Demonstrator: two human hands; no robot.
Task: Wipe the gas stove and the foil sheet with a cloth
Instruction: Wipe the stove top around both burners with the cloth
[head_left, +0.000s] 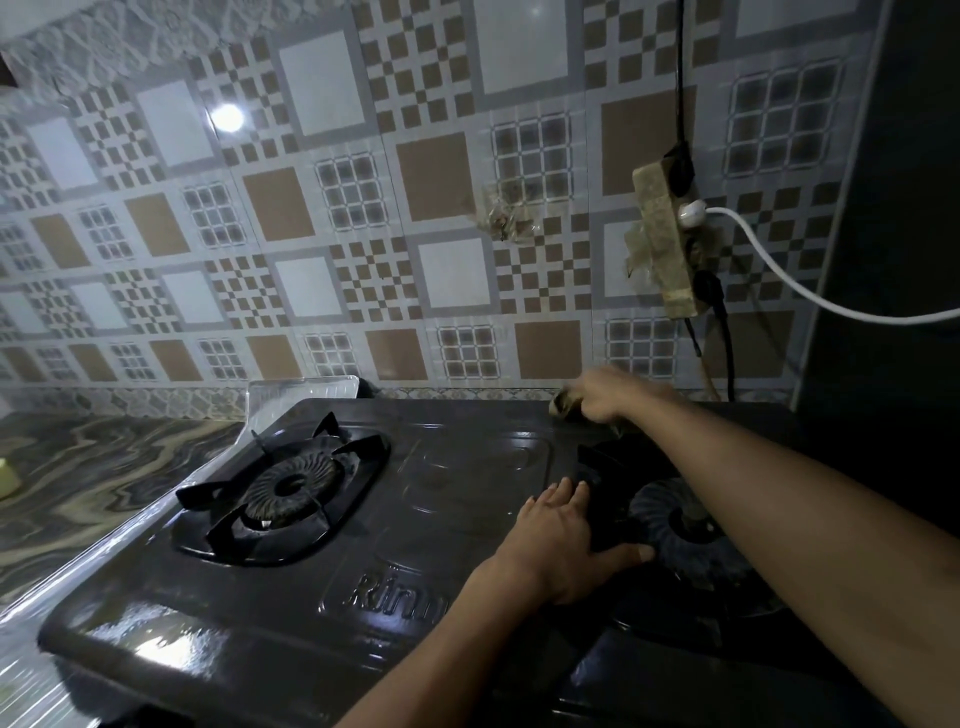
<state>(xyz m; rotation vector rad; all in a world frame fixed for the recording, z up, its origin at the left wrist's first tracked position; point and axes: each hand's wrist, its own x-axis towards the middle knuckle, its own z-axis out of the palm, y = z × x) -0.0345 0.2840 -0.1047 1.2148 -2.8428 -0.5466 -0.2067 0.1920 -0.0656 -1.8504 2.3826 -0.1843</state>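
Note:
A black two-burner gas stove (322, 582) fills the lower middle of the head view, its top wet and shiny. A silvery foil sheet (156, 525) lies under it and sticks out on the left and behind. My right hand (605, 397) is blurred at the stove's far right edge and grips a bunched brownish cloth (563, 404) against the surface. My left hand (563, 540) lies flat with fingers spread on the pan support (610, 499) of the right burner (685, 535). My right forearm crosses above that burner.
The left burner (288, 488) with its pan support sits free. A marbled countertop (78, 478) stretches left, with a yellow-green object (8, 475) at its edge. On the tiled wall hangs a power strip (667, 244) with a white cable (810, 283). A dark appliance (893, 208) stands right.

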